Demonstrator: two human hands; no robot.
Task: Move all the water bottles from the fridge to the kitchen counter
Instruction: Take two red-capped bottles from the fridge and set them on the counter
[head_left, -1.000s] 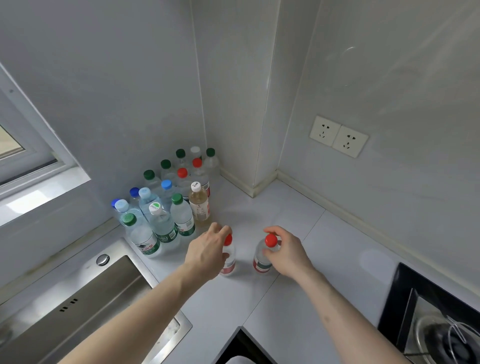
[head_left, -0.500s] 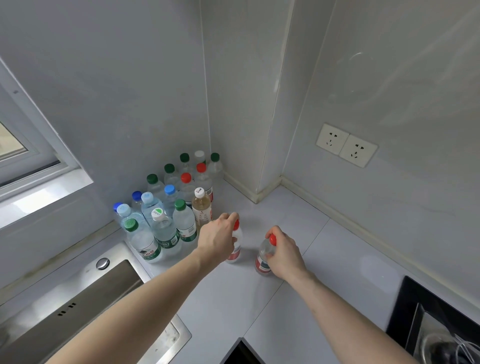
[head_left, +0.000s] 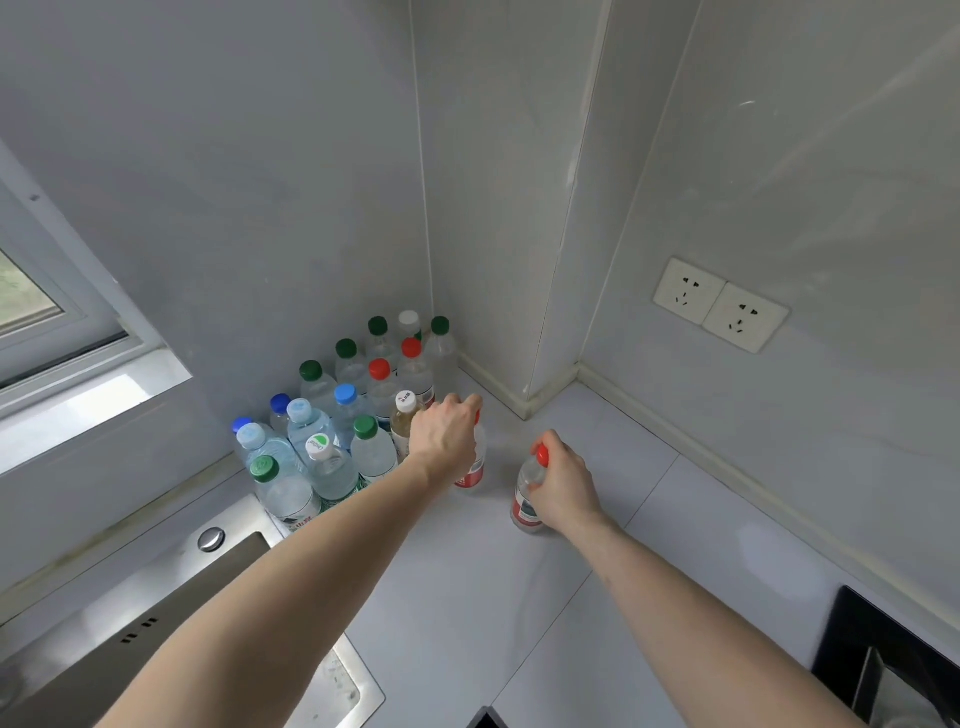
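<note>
At nine o'clock a cluster of bottles (head_left: 343, 426) stood in the counter (head_left: 519, 597) corner; the left hand (head_left: 445, 435) curled over the top of a red-labelled bottle (head_left: 474, 467), gripping its neck; at three o'clock of it the right hand (head_left: 563, 486) clasped a second red-capped bottle (head_left: 527, 496), fingers wrapped around its shoulder; both bottles stood upright on the counter.

Sixteen bottles (head_left: 332, 467) stand on the table (head_left: 597, 597): six with green caps, four red, two dark blue, three light blue or pale, and two white, one of them marked green. Two hands (head_left: 447, 436) each hold a red-capped bottle. Two wall sockets (head_left: 719, 304), one sink (head_left: 156, 623).
</note>
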